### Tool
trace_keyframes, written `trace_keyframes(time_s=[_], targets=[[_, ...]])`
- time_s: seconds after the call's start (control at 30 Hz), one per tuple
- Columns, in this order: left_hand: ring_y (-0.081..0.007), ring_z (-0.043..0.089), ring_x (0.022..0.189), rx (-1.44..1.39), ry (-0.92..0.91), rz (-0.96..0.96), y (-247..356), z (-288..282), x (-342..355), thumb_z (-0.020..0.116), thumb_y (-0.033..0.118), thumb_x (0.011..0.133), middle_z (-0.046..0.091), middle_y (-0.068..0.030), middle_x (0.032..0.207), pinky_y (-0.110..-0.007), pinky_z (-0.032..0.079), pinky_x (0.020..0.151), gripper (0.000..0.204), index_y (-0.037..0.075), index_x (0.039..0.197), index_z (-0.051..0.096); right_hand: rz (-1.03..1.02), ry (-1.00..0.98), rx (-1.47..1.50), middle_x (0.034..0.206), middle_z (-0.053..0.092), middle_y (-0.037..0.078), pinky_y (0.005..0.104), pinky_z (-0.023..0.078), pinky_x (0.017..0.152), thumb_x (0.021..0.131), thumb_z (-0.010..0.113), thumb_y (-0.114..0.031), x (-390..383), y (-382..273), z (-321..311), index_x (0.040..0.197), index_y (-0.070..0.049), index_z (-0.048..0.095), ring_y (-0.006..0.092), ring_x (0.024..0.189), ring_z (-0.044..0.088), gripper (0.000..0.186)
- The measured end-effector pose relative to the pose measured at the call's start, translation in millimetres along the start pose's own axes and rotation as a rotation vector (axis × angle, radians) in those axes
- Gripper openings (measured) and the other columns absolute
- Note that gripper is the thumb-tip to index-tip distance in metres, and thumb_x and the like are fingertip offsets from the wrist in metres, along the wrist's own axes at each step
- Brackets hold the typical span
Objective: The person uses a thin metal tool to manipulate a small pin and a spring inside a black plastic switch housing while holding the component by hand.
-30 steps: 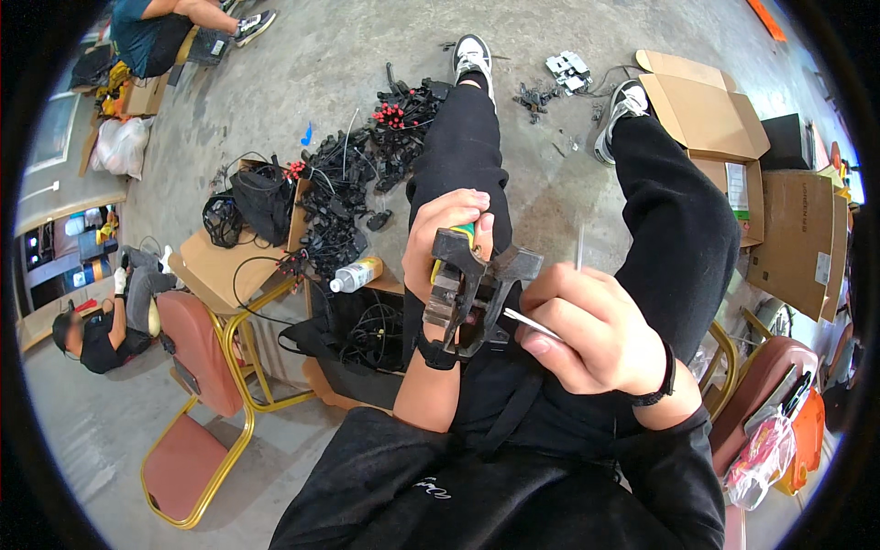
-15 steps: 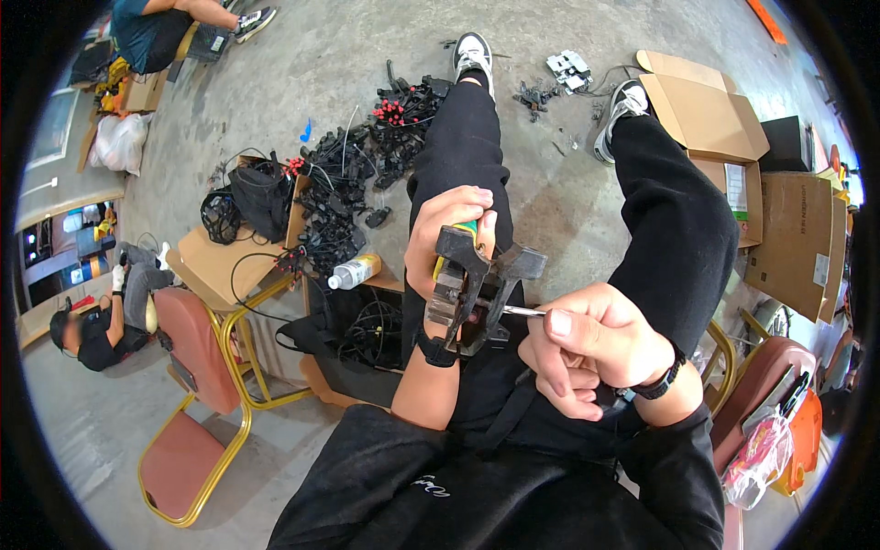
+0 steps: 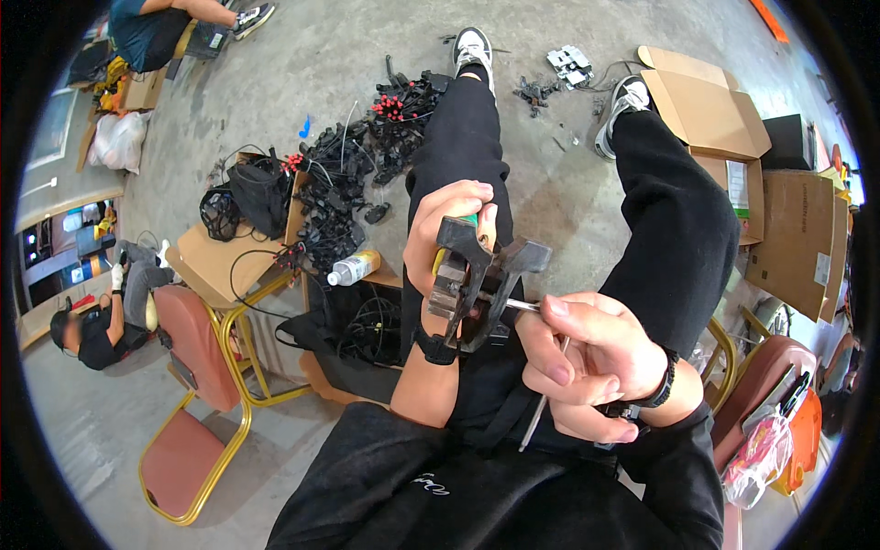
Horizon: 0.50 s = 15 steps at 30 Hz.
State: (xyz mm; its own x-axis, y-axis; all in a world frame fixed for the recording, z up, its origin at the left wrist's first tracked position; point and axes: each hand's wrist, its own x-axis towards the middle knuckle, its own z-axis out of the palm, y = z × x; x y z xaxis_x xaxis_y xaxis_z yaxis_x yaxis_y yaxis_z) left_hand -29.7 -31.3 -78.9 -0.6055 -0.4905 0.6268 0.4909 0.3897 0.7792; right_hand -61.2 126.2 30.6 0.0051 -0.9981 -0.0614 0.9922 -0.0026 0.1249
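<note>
Left hand [image 3: 429,240]: my fingers are wrapped around the clamp's far side, by its green and yellow part.
Clamp [image 3: 477,264]: black metal, held up tilted, above my left thigh [image 3: 458,156].
Right hand [image 3: 600,353]: thumb and fingers pinch a thin metal rod [image 3: 533,423], just right of the clamp.
Rod: one length points left and meets the clamp's right side; I can't tell whether it sits inside. Another slants down toward my lap; my fingers hide the middle.
Bottle [image 3: 356,269]: lying on its side, left of my left hand.
Heap [image 3: 335,220]: black parts with red bits, farther left, beyond the bottle.
Cardboard box [image 3: 701,115]: far right, flap open.
</note>
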Motion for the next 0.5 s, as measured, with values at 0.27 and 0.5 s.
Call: trace_keyframes(time_s=[0.27, 0.5], targets=[[-0.0230, 0.062, 0.081, 0.024, -0.013, -0.011, 3.7, 1.0, 3.6, 0.064, -0.015, 0.070, 0.061, -0.0143, 0.089, -0.031, 0.051, 0.072, 0.031, 0.001, 0.094, 0.053, -0.178, 0.145, -0.683, 0.053, 0.044, 0.005, 0.0227, 0.038, 0.037, 0.100, 0.024, -0.028, 0.6, 0.7, 4.5, 0.074, 0.001, 0.045, 0.0163, 0.039, 0.051, 0.044], [-0.0224, 0.062, 0.081, 0.039, -0.005, -0.002, 0.0, 1.0, 2.6, 0.064, -0.012, 0.071, 0.062, -0.0134, 0.089, -0.031, 0.051, 0.073, 0.028, 0.003, 0.092, 0.053, -0.379, 0.276, -1.054, 0.056, 0.048, 0.006, 0.0250, 0.045, 0.048, 0.098, 0.033, -0.021, 6.8, 1.2, -1.3, 0.076, 0.002, 0.048, 0.0178, 0.052, 0.059, 0.035]])
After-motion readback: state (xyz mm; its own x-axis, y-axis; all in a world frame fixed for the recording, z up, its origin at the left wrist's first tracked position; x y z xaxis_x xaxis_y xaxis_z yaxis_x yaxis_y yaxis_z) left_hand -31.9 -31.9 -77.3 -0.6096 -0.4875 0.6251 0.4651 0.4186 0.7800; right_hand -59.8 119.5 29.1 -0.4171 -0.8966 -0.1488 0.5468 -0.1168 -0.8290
